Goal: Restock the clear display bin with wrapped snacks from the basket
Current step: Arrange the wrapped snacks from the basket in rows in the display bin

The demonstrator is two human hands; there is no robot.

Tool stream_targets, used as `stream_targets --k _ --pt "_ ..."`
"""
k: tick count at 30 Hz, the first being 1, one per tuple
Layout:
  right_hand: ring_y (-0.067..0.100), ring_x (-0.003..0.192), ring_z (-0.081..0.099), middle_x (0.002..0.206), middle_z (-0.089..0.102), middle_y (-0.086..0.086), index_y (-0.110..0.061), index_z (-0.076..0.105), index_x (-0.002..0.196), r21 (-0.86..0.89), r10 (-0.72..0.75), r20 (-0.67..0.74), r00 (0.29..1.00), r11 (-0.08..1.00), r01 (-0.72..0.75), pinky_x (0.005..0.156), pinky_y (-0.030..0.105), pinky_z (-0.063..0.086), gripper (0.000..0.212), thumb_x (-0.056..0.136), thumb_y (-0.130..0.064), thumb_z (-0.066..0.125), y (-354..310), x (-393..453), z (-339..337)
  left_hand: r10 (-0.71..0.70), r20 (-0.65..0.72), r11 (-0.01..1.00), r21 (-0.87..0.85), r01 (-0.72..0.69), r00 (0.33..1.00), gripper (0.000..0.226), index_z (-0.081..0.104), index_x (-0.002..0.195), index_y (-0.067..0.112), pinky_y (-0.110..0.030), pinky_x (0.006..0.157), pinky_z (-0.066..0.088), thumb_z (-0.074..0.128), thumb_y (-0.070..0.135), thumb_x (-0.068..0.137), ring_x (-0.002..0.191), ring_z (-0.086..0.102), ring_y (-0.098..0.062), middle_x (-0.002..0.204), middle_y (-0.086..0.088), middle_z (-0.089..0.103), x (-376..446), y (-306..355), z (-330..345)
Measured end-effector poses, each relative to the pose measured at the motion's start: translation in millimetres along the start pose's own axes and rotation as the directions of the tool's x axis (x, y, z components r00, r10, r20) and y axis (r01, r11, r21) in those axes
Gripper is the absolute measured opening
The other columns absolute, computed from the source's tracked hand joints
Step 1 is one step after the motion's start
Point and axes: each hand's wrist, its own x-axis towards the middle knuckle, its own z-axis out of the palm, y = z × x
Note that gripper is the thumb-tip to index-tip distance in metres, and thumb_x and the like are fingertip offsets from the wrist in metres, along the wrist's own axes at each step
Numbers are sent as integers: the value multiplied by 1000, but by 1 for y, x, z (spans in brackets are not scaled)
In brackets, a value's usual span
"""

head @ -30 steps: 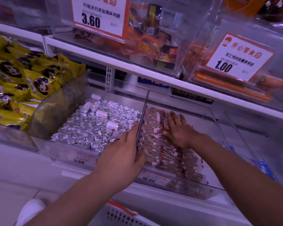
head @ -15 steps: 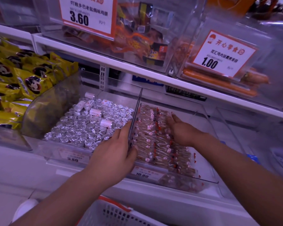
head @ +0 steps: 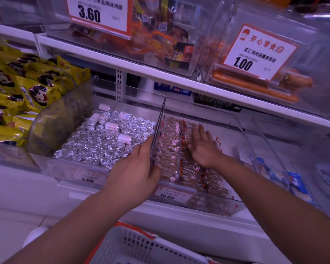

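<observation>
Shop shelving, two tiers; white upper shelf carries clear boxes with price cards 3.60 and 1.00.

Far left, lower tier: yellow snack bags heaped against a curved clear wall.

Next right: bin of foil-wrapped rolls, packed end-up, a few white ones lying loose on top.

Left hand sits at the near end of the clear divider between the two bins. Thumb and fingers straddle its edge and pinch it, probably to brace the thin wall so it does not bow while the neighbouring stock is pushed about.

Right of the divider: clear display bin holding the wrapped snacks, brown sticks in clear film laid in rows, filling its left and near part.

Right hand lies flat on those rows, fingers straight and slightly spread, gripping nothing; seemingly pressing and levelling them to make room.

Basket, white lattice with a red rim, sits bottom centre below the shelf; its contents cannot be seen.
</observation>
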Motion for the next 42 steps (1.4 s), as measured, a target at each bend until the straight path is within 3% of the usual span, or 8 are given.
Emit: stream_targets --k 8,14,17,19,22,26,34,42 --pt "32 150 14 164 9 14 -8 9 157 -65 -137 -236 962 990 125 121 43 18 74 98 -29 50 2 -49 -40 130 -242 983 -93 -156 962 60 34 150 12 -44 100 43 56 20 94 123 49 -28 143 -8 45 -21 3 -10" --pt "8 107 59 112 63 1 -14 63 118 217 -234 -713 661 823 525 96 16 40 30 93 -10 47 2 -203 0 451 -308 876 -26 -481 838 40 59 128 7 -43 100 42 52 8 89 121 54 -30 132 -10 56 -73 -2 12" --pt "13 99 63 107 64 -3 -20 62 117 283 -359 -386 850 831 479 89 24 47 27 96 -20 46 9 -274 100 500 99 864 1 -503 860 39 60 127 13 -41 97 44 48 17 89 111 58 -29 128 -6 59 -128 -29 56" --pt "27 116 60 130 59 9 -17 48 139 198 -285 209 935 949 244 95 32 46 44 96 -29 47 28 -300 168 353 504 873 125 -471 788 44 55 133 20 -42 102 42 45 29 91 111 59 -29 131 -4 58 -164 -59 83" --pt "34 136 42 155 33 17 -16 15 156 -182 63 730 680 978 105 109 40 38 74 96 -43 48 86 -323 239 183 788 801 228 -554 588 47 58 131 20 -40 91 50 38 41 94 98 67 -29 116 -6 67 -207 -102 108" --pt "31 146 27 159 25 16 -14 21 154 -424 130 692 710 869 256 118 42 24 69 95 -39 46 142 -313 263 179 772 768 278 -577 610 60 75 101 13 -36 60 58 27 49 97 57 68 -27 75 -7 70 -218 -140 135" --pt "31 147 23 159 24 19 -4 17 154 -589 21 451 892 758 280 120 44 16 67 96 -30 38 157 -229 280 -43 788 784 408 -469 614 59 70 117 14 -40 67 53 44 49 77 73 67 -32 93 -10 70 -202 -152 182" --pt "37 127 49 152 32 18 -18 16 156 334 -95 670 737 924 -185 97 34 44 87 88 -46 63 -8 -248 382 -302 828 925 375 -66 473 61 29 153 22 -43 98 45 46 41 97 118 55 -40 148 -20 38 -254 -145 258"
